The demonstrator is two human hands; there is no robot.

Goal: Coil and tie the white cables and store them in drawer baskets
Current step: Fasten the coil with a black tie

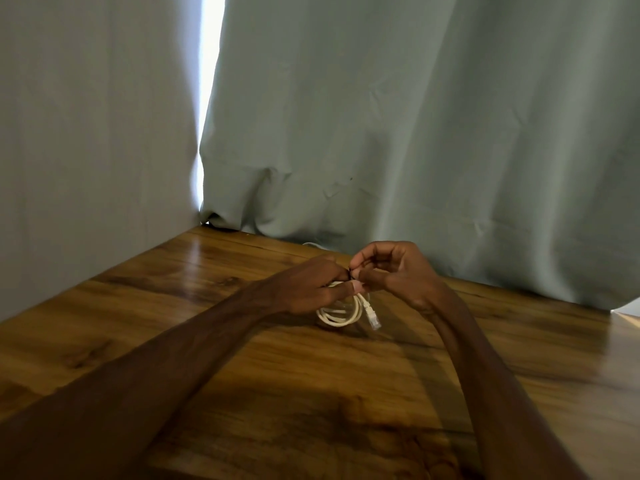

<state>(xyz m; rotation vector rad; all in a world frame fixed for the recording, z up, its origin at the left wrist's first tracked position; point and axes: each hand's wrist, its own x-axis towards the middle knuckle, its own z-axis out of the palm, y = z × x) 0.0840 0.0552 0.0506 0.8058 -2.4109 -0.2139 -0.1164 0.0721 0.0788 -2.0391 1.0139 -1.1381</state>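
Head view: left hand (308,287) grips white cable coil (341,315) from left, thumb across top. Coil hangs below both hands, low over counter (194,344); plug (373,318) dangles at right. Right hand (398,271) pinches dark strip (351,269) (tiny, blurred) at coil top.

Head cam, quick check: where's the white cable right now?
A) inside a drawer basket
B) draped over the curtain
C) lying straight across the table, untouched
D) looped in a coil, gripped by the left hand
D: the white cable is wound into a coil that the left hand grips, while the right hand pinches at the coil's top and a connector end hangs below.
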